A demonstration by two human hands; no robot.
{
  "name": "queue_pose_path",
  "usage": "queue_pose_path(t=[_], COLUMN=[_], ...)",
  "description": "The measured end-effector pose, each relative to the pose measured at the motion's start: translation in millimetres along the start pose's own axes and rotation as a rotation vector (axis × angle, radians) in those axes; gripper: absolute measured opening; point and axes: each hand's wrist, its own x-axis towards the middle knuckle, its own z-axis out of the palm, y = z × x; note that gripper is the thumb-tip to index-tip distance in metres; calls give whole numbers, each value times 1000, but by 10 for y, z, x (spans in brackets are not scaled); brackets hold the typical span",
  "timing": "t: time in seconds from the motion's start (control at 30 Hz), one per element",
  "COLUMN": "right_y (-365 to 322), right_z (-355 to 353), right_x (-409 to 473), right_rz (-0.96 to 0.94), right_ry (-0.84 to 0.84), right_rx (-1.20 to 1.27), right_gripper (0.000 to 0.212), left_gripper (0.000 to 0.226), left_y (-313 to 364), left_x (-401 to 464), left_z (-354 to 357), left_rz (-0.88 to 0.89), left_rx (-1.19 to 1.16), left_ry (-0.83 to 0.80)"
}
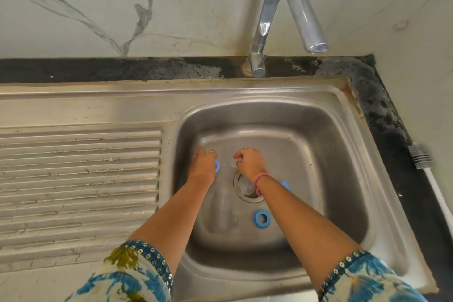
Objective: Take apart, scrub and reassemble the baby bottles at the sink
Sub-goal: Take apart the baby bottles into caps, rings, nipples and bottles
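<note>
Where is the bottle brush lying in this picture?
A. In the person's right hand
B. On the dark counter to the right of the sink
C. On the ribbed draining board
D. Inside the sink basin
B: the bottle brush lies on the dark counter, outside the sink's right rim.

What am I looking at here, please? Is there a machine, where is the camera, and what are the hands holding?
There is no machine. A person wears the camera on the head; it looks down into a steel sink. The left hand grips a blue ring. The right hand pinches something small and clear; I cannot tell what. Another blue ring and a clear bottle lie in the basin. A bottle brush lies on the counter, right.
</note>
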Motion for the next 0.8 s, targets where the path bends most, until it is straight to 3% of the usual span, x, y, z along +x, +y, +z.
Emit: queue_pose_path(t=[0.13,0.3,0.5,0.67,0.8], right_y=[-62,-103,-192,-421,-701], right_z=[61,-55,-254,-340,-358], right_x=[48,27,-109,-299,-521], right_rz=[-62,-115,-107,-139,-222], right_ry=[-141,-177,13,174,228], right_rx=[-57,-99,-2,141,184], right_gripper=[43,61,52,31,25], left_gripper=[54,63,64,34,24], left_y=[23,32,60,-14,-220], left_x=[22,-15,-212,-633,-1065], left_z=[68,49,-368,-688,-888], left_rz=[13,9,87,140,200], left_rx=[138,104,-176,-469,-575], left_ry=[-5,-35,92,347,487])
